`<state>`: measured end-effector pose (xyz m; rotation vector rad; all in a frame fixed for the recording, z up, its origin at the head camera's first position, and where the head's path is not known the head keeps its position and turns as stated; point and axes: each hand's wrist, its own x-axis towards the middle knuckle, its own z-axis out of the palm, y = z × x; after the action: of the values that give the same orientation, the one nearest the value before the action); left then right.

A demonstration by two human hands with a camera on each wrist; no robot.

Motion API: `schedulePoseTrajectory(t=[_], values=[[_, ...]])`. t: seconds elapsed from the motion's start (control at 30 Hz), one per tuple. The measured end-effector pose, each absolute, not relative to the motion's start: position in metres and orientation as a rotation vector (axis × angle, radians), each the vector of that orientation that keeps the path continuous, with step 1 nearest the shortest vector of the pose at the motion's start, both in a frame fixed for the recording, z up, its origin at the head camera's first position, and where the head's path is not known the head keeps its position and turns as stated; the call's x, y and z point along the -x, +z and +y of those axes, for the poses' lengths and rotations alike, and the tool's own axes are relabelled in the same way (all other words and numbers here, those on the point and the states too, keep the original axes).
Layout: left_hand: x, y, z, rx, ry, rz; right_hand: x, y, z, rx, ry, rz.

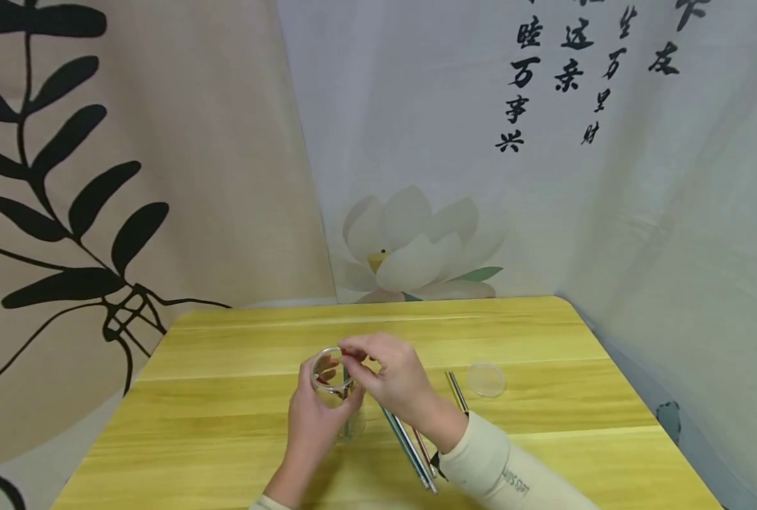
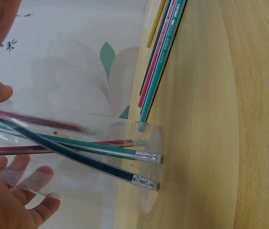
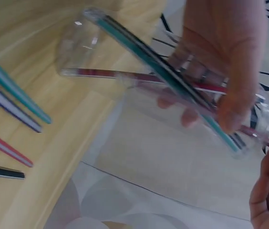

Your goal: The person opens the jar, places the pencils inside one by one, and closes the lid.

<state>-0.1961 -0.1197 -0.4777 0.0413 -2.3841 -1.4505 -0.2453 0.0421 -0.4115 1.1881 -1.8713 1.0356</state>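
Note:
My left hand (image 1: 315,421) grips a clear see-through jar (image 2: 96,195), held tilted above the table. Inside it lie a dark green pencil (image 2: 77,155), a lighter green pencil (image 2: 110,150) and a red pencil (image 2: 118,143), their eraser ends toward the jar's bottom. At the jar's mouth my right hand (image 1: 400,375) pinches the end of another red pencil (image 3: 249,131), which reaches into the jar. The right fingertips are partly cut off in the right wrist view.
Several loose pencils (image 1: 410,446) lie on the wooden table (image 1: 225,425), partly under my right forearm. A clear round lid (image 1: 485,379) rests to their right. Printed cloth (image 1: 417,106) hangs behind the table's far edge.

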Motion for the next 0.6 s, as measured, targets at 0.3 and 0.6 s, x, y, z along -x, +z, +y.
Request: schedulePoseTrajectory(t=[0.3, 0.6], values=[[0.2, -0.478, -0.117, -0.047, -1.463, -2.393, 0.242, -0.412, 0.06, -1.115, 0.943, -2.108], [0.198, -0.478, -0.116, -0.131, -1.512, -2.411, 0.272, -0.443, 0.147, -0.599, 1.01, -2.709]])
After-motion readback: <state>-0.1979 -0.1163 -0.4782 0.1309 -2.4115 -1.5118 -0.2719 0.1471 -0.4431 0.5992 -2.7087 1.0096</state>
